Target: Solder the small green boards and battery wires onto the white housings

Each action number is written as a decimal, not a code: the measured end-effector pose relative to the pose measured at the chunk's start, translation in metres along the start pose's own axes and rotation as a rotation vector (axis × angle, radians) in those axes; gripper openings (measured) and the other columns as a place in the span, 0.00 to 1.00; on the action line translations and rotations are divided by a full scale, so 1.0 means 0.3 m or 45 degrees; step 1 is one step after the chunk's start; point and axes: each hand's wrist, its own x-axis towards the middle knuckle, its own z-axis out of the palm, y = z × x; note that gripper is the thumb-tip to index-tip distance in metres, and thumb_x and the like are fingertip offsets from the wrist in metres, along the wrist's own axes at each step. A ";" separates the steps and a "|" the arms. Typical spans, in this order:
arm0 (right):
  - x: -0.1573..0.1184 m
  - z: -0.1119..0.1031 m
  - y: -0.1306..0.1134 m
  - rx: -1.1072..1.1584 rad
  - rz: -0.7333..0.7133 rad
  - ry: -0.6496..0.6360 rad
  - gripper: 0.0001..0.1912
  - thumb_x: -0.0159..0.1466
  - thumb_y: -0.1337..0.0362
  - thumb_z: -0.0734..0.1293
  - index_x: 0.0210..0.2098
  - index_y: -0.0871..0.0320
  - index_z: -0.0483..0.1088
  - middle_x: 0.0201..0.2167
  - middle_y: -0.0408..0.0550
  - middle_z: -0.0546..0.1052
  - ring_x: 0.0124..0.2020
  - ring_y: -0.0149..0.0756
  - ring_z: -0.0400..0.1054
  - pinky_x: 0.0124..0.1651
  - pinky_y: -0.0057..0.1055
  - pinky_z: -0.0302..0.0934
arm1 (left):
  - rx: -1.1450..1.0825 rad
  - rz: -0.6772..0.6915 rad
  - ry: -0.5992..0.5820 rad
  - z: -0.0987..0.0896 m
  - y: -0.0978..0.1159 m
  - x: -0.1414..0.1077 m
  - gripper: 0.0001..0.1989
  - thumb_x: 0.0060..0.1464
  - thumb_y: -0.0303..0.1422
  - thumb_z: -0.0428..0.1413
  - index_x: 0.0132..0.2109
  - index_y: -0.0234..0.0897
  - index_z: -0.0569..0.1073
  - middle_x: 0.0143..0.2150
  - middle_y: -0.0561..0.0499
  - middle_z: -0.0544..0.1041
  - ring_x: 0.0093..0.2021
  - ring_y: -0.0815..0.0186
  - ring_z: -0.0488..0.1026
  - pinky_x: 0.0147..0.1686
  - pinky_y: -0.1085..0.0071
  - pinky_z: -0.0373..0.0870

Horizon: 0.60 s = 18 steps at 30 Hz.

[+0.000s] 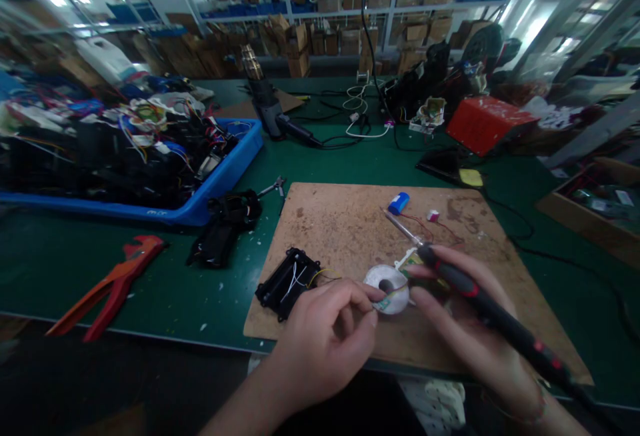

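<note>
My left hand [333, 336] is closed, thumb and fingertips pinched on a thin wire [397, 291]. That wire stretches towards the fingertips of my right hand [470, 316]. A soldering iron [457, 279] with a black and red handle rests in my right hand, its metal tip pointing up and left. Beneath the fingertips lies a white solder spool [377, 277]. Behind it a green circuit board [411, 259] is partly covered by my right hand. Left of my hands sits a black plastic housing [287, 283] with white and yellow wires.
On the brown board [340, 216] lie a blue cylinder battery [399, 203] and a small connector [433, 215]. To the left are a red cutter [117, 283], a black housing part [225, 229] and a blue crate [200, 206]. A heat gun [267, 106] stands behind; a red box [490, 123] is back right.
</note>
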 end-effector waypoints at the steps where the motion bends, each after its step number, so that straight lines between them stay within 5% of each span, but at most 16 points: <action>1: 0.000 -0.006 0.003 0.048 0.051 0.065 0.22 0.66 0.60 0.75 0.59 0.49 0.74 0.40 0.45 0.85 0.42 0.37 0.83 0.48 0.31 0.77 | -0.004 -0.010 -0.002 0.000 -0.002 0.001 0.05 0.60 0.25 0.59 0.36 0.38 0.74 0.48 0.53 0.84 0.22 0.78 0.64 0.23 0.77 0.61; 7: 0.035 -0.031 0.017 0.357 0.240 0.551 0.18 0.70 0.49 0.69 0.49 0.55 0.80 0.22 0.42 0.75 0.25 0.31 0.72 0.31 0.30 0.65 | -0.018 -0.022 0.013 0.004 -0.013 -0.004 0.06 0.61 0.26 0.59 0.34 0.38 0.74 0.47 0.51 0.85 0.23 0.78 0.65 0.22 0.76 0.61; 13: 0.088 -0.032 0.020 0.779 0.378 0.532 0.14 0.68 0.51 0.70 0.37 0.55 0.78 0.15 0.35 0.56 0.19 0.27 0.49 0.23 0.27 0.50 | -0.011 -0.035 0.017 0.006 -0.011 -0.005 0.06 0.58 0.24 0.58 0.34 0.37 0.74 0.51 0.49 0.85 0.23 0.78 0.66 0.23 0.76 0.62; 18: 0.087 -0.036 0.030 0.890 0.346 0.457 0.12 0.67 0.54 0.69 0.39 0.56 0.79 0.15 0.36 0.57 0.19 0.27 0.49 0.24 0.26 0.50 | 0.028 -0.014 0.025 0.005 -0.006 -0.005 0.05 0.58 0.24 0.58 0.34 0.36 0.75 0.50 0.45 0.85 0.22 0.76 0.66 0.21 0.76 0.61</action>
